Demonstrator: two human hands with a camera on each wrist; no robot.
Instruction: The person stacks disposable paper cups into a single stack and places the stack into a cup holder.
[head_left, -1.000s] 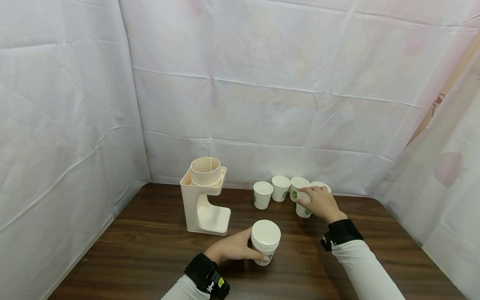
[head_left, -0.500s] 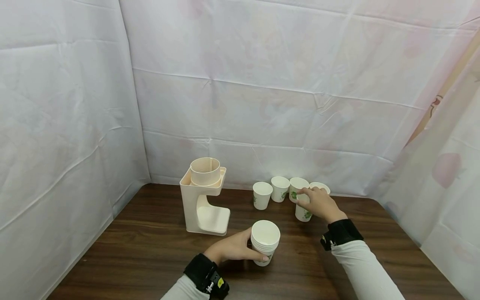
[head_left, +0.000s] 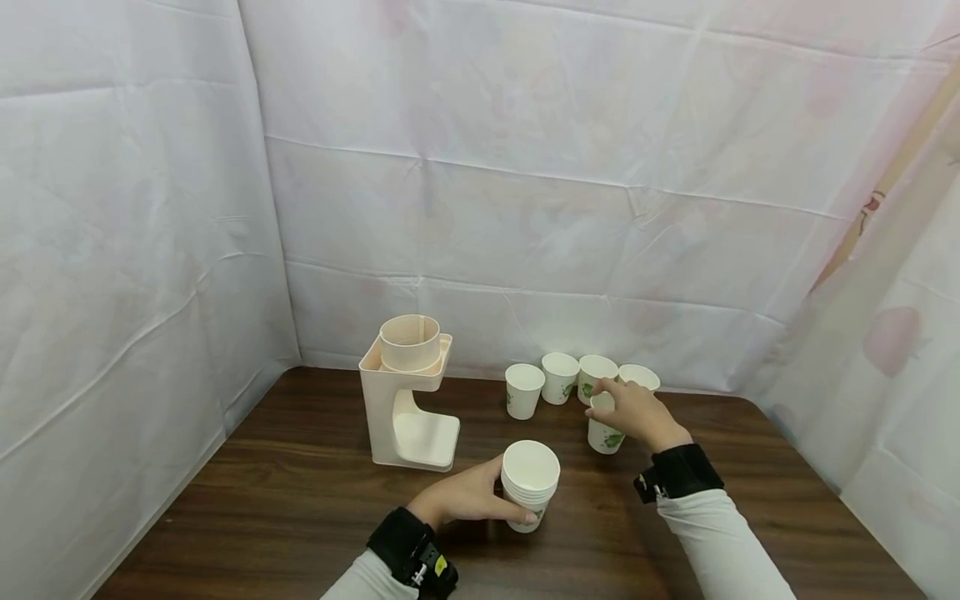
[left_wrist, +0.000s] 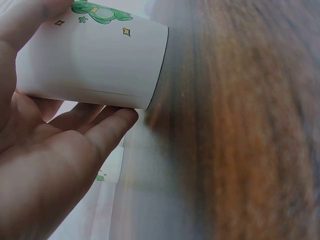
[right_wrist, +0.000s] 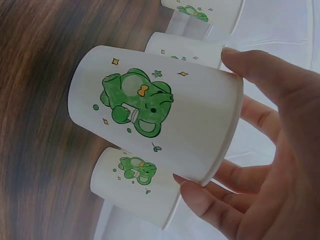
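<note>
My left hand (head_left: 471, 498) grips a stack of white paper cups (head_left: 531, 471), thumb at the near side and fingers behind. In the left wrist view the lowest cup (left_wrist: 95, 60) of that stack shows a green cartoon print, its base at the wooden table. Farther right, my right hand (head_left: 640, 412) holds a single paper cup (head_left: 604, 435) near its rim. The right wrist view shows this cup (right_wrist: 150, 110) with a green elephant print, held between thumb and fingers. Behind it stand several more paper cups (head_left: 523, 392) in a row.
A cream cup dispenser (head_left: 408, 400) with a round tube on top and a flat base stands left of the cups. The dark wooden table (head_left: 285, 500) ends at white cloth (head_left: 487, 217) hung at the back and sides.
My right hand has drawn its cup slightly toward me and left, apart from the row behind. The left hand and its stack have stayed in place.
</note>
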